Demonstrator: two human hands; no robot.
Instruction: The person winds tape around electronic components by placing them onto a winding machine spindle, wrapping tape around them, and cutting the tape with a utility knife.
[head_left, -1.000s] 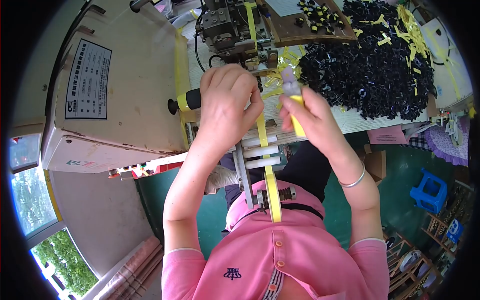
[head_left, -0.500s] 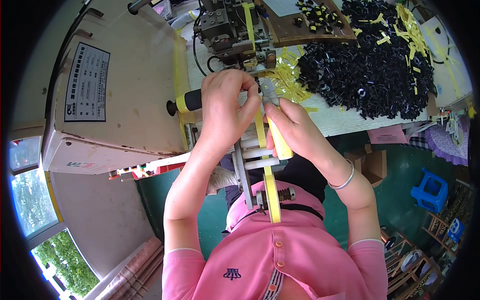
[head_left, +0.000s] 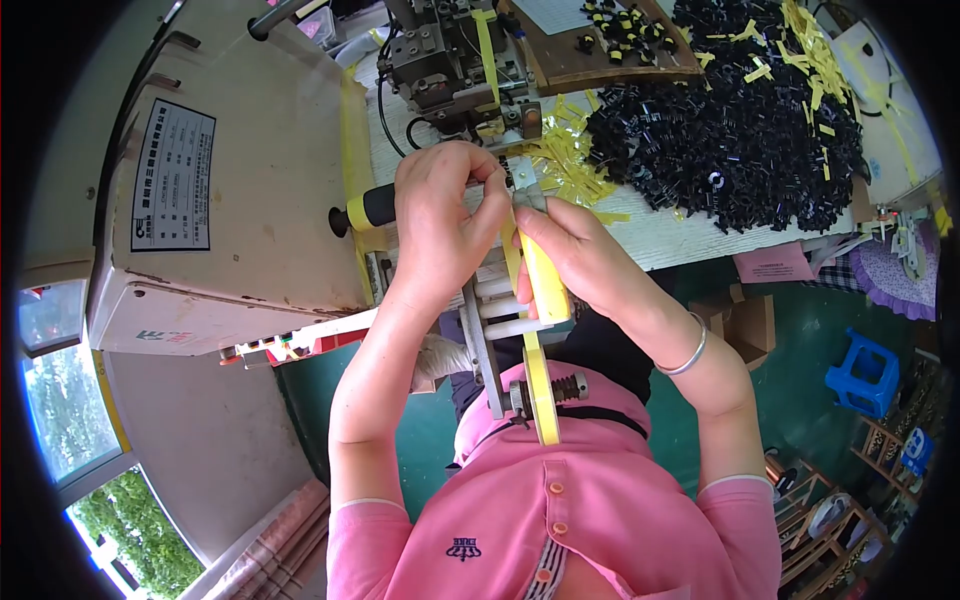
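My right hand (head_left: 568,245) is wrapped round a yellow-handled tool (head_left: 546,280), whose short, pale grey end points towards the machine. My left hand (head_left: 447,205) has thumb and forefinger pinched together just left of that end. What lies in the pinch is too small and hidden to make out. Between the hands a strip of yellow tape (head_left: 513,252) runs down over white rollers (head_left: 505,307) to a tape roll (head_left: 541,402) on a spindle by my waist. The dark metal machine (head_left: 432,75) stands right beyond my fingers.
A large heap of small black plastic parts (head_left: 720,150) covers the table's right side. Yellow tape scraps (head_left: 565,160) lie beside it. A wooden tray (head_left: 570,70) holds taped black parts. A beige machine cabinet (head_left: 250,200) and a black knob (head_left: 365,208) are on the left.
The yellow-handled tool and my right hand have shifted slightly left, closer to my left hand. My left hand stays pinched in nearly the same place. The view has shifted a little.
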